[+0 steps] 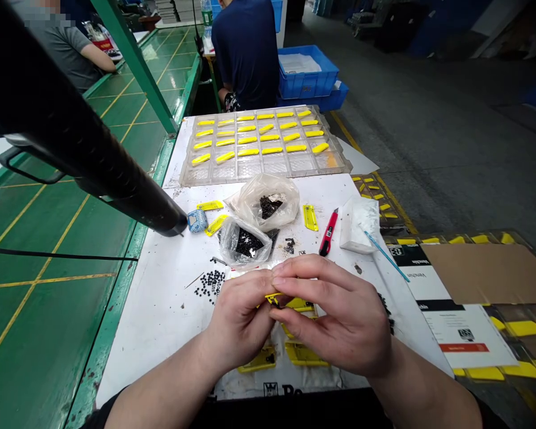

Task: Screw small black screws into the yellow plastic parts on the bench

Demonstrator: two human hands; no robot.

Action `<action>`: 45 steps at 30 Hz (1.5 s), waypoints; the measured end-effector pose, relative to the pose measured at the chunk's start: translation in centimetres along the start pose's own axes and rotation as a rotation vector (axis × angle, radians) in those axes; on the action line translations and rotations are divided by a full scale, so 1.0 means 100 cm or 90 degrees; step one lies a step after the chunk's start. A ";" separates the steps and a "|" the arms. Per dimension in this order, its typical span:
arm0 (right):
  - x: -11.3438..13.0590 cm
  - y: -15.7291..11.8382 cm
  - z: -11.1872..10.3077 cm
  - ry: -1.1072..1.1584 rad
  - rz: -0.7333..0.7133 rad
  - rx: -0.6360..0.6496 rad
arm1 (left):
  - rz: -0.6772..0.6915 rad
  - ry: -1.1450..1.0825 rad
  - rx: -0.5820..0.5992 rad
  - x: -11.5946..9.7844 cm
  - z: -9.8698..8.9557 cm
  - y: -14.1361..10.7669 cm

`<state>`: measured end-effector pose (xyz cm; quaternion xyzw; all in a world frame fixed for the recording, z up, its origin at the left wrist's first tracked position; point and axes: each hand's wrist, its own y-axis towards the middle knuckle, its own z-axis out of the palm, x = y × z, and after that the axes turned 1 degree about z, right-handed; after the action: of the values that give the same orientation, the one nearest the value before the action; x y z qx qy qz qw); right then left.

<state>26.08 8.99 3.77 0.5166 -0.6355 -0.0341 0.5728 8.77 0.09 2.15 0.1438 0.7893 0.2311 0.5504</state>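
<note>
Between my two hands, at the middle of the white worktop, is a small yellow plastic part [273, 297] with a black bit at its end. My left hand [243, 313] is closed round it, and most of the part is hidden by the fingers. The thumb and fingertips of my right hand [335, 310] pinch at the same part, touching the left hand. Below them lie several yellow plastic parts [304, 354] with black bits fitted. Just beyond stand two clear bags, one of small black pieces [249, 243] and a larger one [288, 202] with dark pieces.
Loose black pieces [211, 283] lie at left. A red utility knife [329, 232], a white block [358, 223] and a blue stick [386, 256] lie at right. Behind is a clear compartment tray [261, 170] of yellow parts. A black tube [129, 185] slants in from the left. Co-workers sit beyond.
</note>
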 end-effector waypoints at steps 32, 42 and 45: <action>0.000 0.000 -0.001 -0.070 -0.006 0.003 | -0.077 -0.065 -0.006 -0.002 0.001 -0.001; 0.000 -0.001 -0.003 -0.038 0.017 0.003 | -0.046 -0.070 0.012 0.002 0.002 -0.002; 0.001 -0.001 -0.003 -0.029 0.014 0.000 | -0.039 -0.074 0.011 0.001 0.002 -0.003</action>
<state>26.43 9.04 3.84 0.5083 -0.6540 -0.0396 0.5588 8.93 -0.02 1.85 0.1373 0.7623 0.1982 0.6006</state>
